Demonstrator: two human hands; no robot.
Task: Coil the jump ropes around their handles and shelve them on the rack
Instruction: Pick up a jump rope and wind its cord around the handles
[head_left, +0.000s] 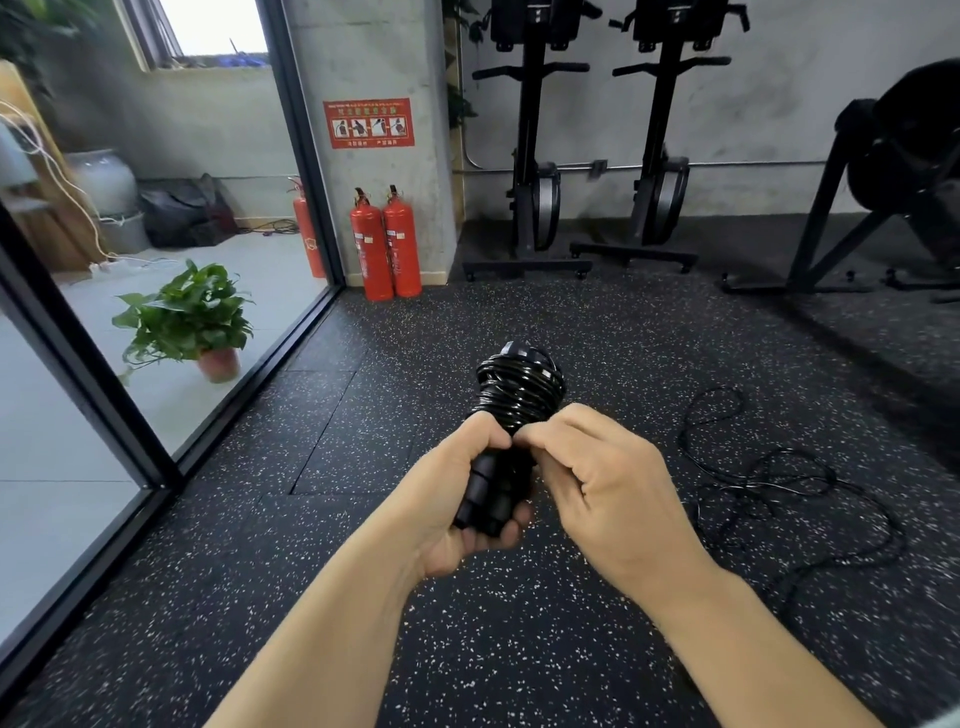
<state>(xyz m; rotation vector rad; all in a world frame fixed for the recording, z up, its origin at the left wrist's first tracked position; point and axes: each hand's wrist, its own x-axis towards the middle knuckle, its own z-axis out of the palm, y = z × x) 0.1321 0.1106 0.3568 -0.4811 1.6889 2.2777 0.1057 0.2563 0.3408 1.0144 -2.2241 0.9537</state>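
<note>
A black jump rope (521, 391) is wound in a thick coil around the upper part of its two black handles (488, 486), which stand together, tilted slightly right. My left hand (452, 499) grips the handles from the left and below. My right hand (597, 483) pinches the rope at the bottom of the coil, fingertips meeting the left thumb. A second black jump rope (769, 483) lies loose and tangled on the speckled rubber floor to the right. No rack for the ropes shows in this view.
Two red fire extinguishers (387, 247) stand against a concrete pillar ahead. Black rowing machines (530, 156) stand upright along the back wall, and another black machine (893, 171) sits at the right. A glass partition (156, 364) runs along the left, with a potted plant (189, 319) behind it.
</note>
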